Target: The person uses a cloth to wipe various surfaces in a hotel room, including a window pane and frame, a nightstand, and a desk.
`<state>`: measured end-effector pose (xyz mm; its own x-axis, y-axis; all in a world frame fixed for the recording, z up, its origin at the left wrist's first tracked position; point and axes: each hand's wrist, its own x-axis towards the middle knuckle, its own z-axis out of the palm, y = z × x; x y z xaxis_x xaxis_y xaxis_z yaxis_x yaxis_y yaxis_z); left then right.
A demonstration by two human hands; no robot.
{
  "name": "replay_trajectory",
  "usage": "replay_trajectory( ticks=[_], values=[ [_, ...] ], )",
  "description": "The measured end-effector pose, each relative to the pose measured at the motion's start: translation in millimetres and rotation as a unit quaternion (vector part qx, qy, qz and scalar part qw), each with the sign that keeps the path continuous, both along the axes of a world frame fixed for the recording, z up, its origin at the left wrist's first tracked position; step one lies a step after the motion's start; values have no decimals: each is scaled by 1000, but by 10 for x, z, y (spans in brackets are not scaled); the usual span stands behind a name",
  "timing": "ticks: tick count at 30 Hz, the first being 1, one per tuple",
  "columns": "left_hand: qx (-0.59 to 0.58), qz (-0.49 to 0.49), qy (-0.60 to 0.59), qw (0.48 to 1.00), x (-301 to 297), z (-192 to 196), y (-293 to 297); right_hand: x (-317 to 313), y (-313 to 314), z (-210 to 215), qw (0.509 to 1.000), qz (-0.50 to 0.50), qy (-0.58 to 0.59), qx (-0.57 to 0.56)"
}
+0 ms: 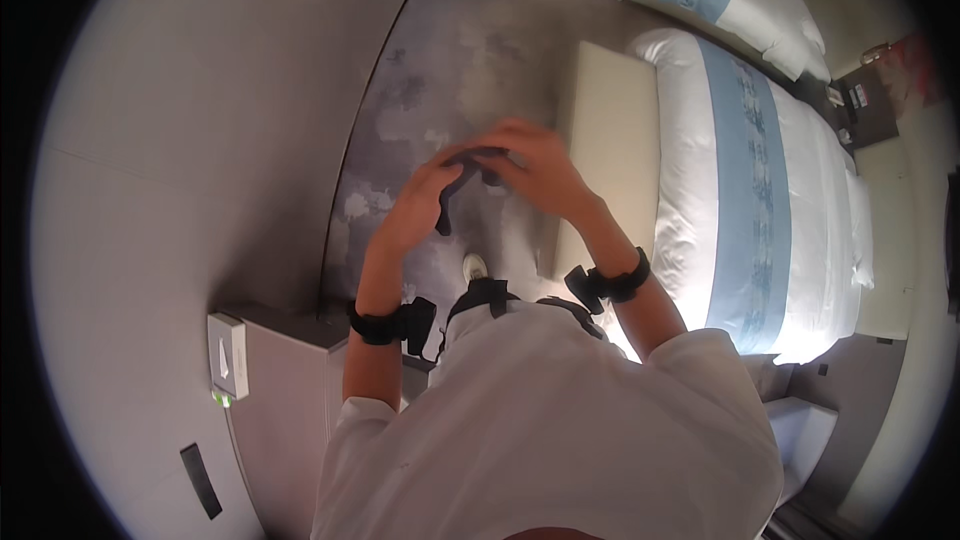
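Observation:
In front of my body, both arms reach out and the hands come together over the carpet. A dark, soft-looking strip of cloth hangs between them, its lower end dangling free below my left hand. My left hand is closed on one part of it, with the thumb toward the middle. My right hand pinches the upper part near the left fingertips; its fingers are smeared by motion. Exactly what kind of cloth item it is cannot be made out. A black band with a small black box circles my left wrist, and a similar band my right.
To the right stands a bed with white bedding and a blue runner, a beige bench at its foot. A second bed lies beyond. At left are a wall and a cabinet beside a white tissue box.

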<state>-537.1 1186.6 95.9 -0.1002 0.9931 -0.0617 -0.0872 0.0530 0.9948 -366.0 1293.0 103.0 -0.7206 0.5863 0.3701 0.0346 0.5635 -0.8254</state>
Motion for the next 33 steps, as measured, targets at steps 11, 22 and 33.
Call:
replay_trajectory(
  ticks=[11, 22, 33],
  values=[
    [-119, 18, 37, 992, -662, 80, 1041, -729, 993, -22, 996, -41, 39, 66],
    [-67, -33, -241, 968, -841, -355, 2664, -1056, 2105, -541, 978, -143, 97, 116],
    [-149, -102, -228, 957, -850, -456, 4028, -890, 3450, -734, 970, -152, 188, -21]
  ],
)
